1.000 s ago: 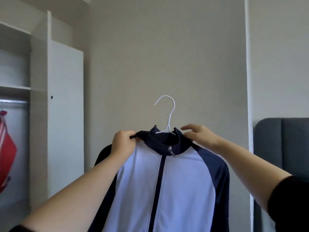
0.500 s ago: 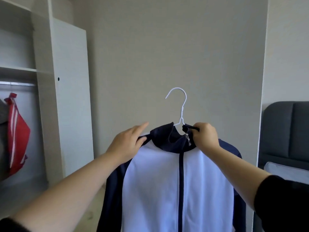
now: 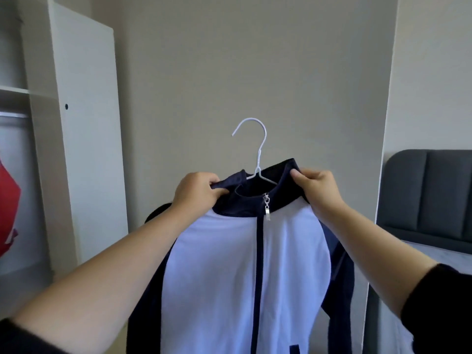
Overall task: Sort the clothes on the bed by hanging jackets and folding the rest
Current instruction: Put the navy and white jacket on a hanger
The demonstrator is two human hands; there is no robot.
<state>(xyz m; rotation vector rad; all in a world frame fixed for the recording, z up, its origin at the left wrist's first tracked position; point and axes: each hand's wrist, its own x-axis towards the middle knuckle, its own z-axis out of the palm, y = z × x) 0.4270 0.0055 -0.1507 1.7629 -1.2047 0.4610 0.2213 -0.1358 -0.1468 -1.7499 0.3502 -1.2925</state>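
- Pinching the navy collar (image 3: 290, 172) at both sides, left hand (image 3: 198, 192) and right hand (image 3: 318, 191) curled on cloth, seemingly to seat it squarely.
- Holding the jacket (image 3: 224, 264) aloft, zipped, draped on the white hanger (image 3: 258, 149), hook free above.
- Facing the open wardrobe (image 3: 84, 98) far left, red garment (image 3: 7, 208) inside: likely destination.

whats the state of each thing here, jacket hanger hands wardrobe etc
jacket, zipped up, on the hanger, held up
hanger, inside the jacket, hook free
left hand, grips the collar on its left side
right hand, pinches the collar's right side
wardrobe door, open
red garment, hangs at the left edge, partly cut off
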